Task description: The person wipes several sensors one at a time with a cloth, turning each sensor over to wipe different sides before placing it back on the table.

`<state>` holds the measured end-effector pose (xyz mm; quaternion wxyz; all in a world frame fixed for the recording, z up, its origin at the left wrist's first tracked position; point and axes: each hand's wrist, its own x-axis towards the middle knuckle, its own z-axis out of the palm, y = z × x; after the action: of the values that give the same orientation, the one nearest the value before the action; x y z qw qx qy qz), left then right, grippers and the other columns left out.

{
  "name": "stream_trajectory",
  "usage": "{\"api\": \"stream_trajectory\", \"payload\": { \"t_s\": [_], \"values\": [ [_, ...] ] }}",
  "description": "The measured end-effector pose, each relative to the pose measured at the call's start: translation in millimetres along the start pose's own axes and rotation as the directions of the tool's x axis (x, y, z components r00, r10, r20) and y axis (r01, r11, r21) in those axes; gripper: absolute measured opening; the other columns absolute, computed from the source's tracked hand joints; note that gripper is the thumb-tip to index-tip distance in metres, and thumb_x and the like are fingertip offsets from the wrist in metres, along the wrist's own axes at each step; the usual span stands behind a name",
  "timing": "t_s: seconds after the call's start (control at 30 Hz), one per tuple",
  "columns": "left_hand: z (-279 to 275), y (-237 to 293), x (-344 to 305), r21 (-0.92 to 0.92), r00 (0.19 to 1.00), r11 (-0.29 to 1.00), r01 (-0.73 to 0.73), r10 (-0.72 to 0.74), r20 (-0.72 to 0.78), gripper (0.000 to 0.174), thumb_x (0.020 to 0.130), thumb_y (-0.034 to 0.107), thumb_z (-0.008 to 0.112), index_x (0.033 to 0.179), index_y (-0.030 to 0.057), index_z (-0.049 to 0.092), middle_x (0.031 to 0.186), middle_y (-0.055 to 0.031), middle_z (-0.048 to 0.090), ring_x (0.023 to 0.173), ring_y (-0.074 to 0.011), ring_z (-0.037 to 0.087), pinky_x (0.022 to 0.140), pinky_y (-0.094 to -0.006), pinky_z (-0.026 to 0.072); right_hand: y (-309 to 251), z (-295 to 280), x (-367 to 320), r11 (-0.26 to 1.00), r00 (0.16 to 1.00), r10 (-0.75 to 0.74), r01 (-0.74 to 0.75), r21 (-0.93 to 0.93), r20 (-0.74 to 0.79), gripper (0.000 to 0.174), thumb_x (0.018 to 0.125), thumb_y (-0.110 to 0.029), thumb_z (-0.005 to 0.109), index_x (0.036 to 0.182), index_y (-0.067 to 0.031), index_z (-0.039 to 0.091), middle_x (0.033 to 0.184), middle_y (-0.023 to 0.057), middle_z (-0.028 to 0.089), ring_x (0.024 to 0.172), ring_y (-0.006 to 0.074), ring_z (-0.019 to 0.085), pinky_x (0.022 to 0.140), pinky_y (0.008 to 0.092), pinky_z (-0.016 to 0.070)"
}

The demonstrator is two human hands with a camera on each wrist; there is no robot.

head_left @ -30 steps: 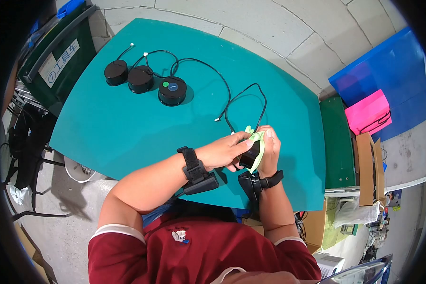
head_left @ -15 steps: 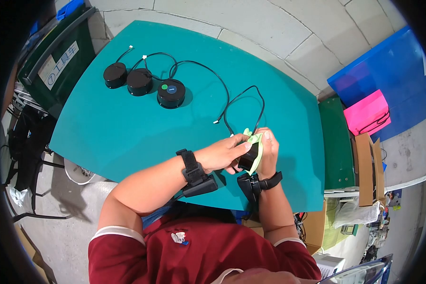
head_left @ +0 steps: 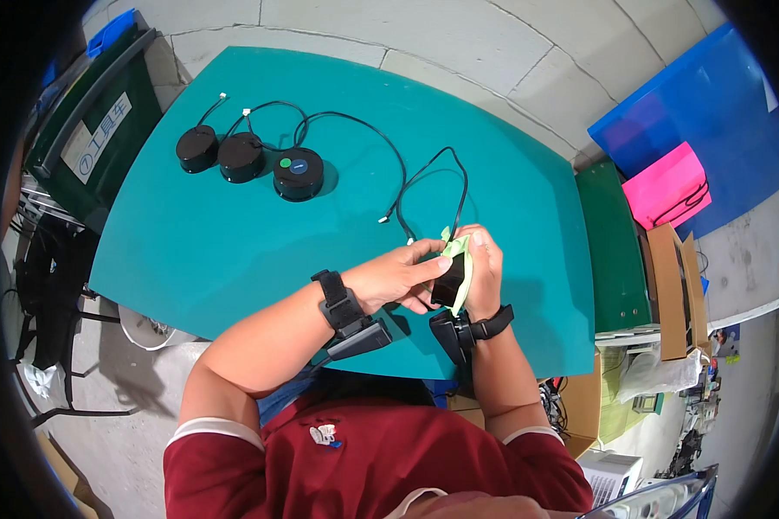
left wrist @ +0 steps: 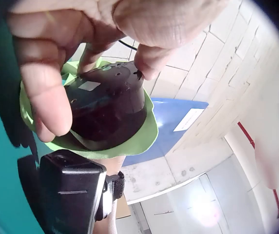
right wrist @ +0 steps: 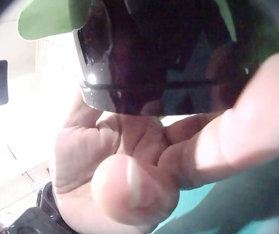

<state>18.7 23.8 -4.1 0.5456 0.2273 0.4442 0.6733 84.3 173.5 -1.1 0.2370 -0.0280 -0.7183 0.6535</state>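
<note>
In the head view my left hand [head_left: 389, 278] grips a black round unit [head_left: 447, 284] with thumb and fingers. My right hand [head_left: 483, 272] holds a light green cloth [head_left: 466, 275] around its far side. The left wrist view shows the fingers of my left hand [left wrist: 83, 29] spread across the face of the unit [left wrist: 111, 105], the cloth [left wrist: 151, 130] ringing its edge. Close up in the right wrist view are the glossy side of the unit [right wrist: 154, 53] and my left hand [right wrist: 139, 161] below it. The fingers of my right hand are mostly hidden behind the cloth.
Three black round units [head_left: 197, 149] [head_left: 241, 157] [head_left: 299, 176] with cables stand at the back left of the teal table [head_left: 208, 251]. A black cable [head_left: 466, 186] loops beyond my hands. A pink bag [head_left: 666, 186] and cardboard box [head_left: 668, 294] are at the right.
The head view has shifted slightly, moving the table things a little left in the picture. Both hands keep their hold on the unit and cloth, with the unit tilted slightly differently.
</note>
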Motion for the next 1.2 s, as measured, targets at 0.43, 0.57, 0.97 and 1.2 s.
{"api": "stream_trajectory", "payload": {
  "t_s": [0.43, 0.57, 0.97, 1.2],
  "values": [
    [-5, 1, 3, -0.145, 0.999, 0.989, -0.017, 0.012, -0.039, 0.061, 0.087, 0.039, 0.053, 0.132, 0.0086, 0.025, 0.097, -0.0049, 0.054, 0.079, -0.0123, 0.058, 0.068, -0.0265, 0.0510, 4, 0, -2, 0.998, 0.992, -0.064, 0.066, -0.015, 0.108, 0.026, 0.092, -0.019, 0.041, 0.110, -0.0020, 0.047, 0.111, 0.0139, 0.053, 0.098, 0.0188, 0.053, 0.084, 0.0307, 0.0426],
    [-6, -1, 4, -0.143, 0.999, 0.989, -0.042, 0.039, -0.021, 0.062, 0.088, 0.038, 0.052, 0.133, 0.0084, 0.023, 0.098, -0.0036, 0.053, 0.079, -0.0110, 0.057, 0.068, -0.0265, 0.0510, -1, 2, -2, 0.948, 0.976, -0.201, 0.217, -0.234, 0.089, 0.046, 0.086, -0.022, 0.048, 0.125, -0.0006, 0.038, 0.134, 0.0202, 0.030, 0.124, 0.0298, 0.031, 0.101, 0.0389, 0.0276],
    [3, 10, -2, -0.230, 0.956, 0.932, -0.279, 0.248, -0.156, 0.041, 0.091, 0.029, 0.048, 0.125, 0.0135, 0.031, 0.101, -0.0041, 0.052, 0.082, -0.0121, 0.058, 0.069, -0.0262, 0.0528, -15, 14, -5, 0.799, 0.908, -0.407, 0.407, -0.442, 0.099, 0.046, 0.082, -0.026, 0.057, 0.118, -0.0003, 0.045, 0.117, 0.0180, 0.041, 0.108, 0.0283, 0.044, 0.094, 0.0377, 0.0352],
    [-2, 18, -9, 0.111, 0.994, 0.994, -0.012, 0.023, -0.103, 0.042, 0.092, 0.044, 0.039, 0.120, 0.0146, 0.034, 0.097, -0.0024, 0.053, 0.076, -0.0091, 0.058, 0.057, -0.0223, 0.0506, -10, 8, -9, 0.845, 0.899, -0.360, 0.427, -0.322, 0.248, 0.042, 0.083, -0.033, 0.054, 0.112, -0.0050, 0.045, 0.120, 0.0226, 0.039, 0.111, 0.0335, 0.042, 0.092, 0.0419, 0.0353]
  ]
}}
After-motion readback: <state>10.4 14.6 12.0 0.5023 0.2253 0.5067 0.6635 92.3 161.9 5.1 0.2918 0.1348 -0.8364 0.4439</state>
